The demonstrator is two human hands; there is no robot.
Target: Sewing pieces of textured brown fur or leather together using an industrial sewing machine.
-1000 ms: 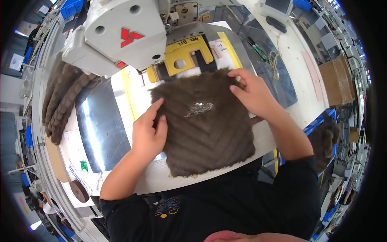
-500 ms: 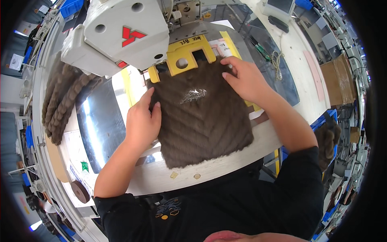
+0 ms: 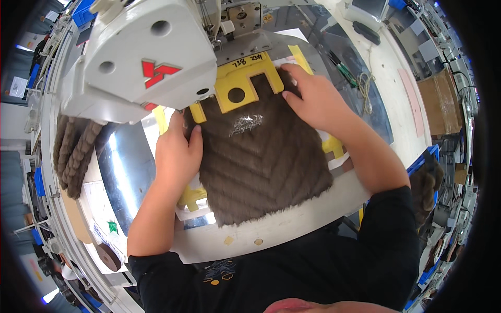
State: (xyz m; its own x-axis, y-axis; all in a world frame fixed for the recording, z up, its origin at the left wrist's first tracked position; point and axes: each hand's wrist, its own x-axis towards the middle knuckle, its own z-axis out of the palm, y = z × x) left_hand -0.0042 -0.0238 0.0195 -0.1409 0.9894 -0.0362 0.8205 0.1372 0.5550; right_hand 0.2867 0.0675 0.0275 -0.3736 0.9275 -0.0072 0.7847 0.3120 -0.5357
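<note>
A brown fur panel [image 3: 266, 167] with slanting ridges lies flat on the pale worktable, under a white sewing machine head [image 3: 122, 86]. A yellow clamp plate [image 3: 235, 73] with handwriting and cutouts overlaps its far edge. Clear, shiny film [image 3: 246, 125] lies on the fur below the plate. My left hand [image 3: 180, 154] rests at the panel's upper left edge, thumb and fingers apart; its fingertips are partly hidden by the machine. At the upper right edge, my right hand [image 3: 315, 101] is spread, its thumb on the fur close to the clamp plate.
Brown fur strips [image 3: 78, 156] hang at the left. A shiny metal plate [image 3: 128, 180] and a brown roll [image 3: 108, 257] are on that side too. Green-handled snips [image 3: 348, 74] and string [image 3: 366, 91] lie far right. Beyond are a cardboard box [image 3: 441, 104] and a blue bin [image 3: 434, 150] with fur.
The fur panel and clamp plate sit slightly nearer to me. My left hand has shifted a little left and away from me. The machine head appears larger and farther left.
</note>
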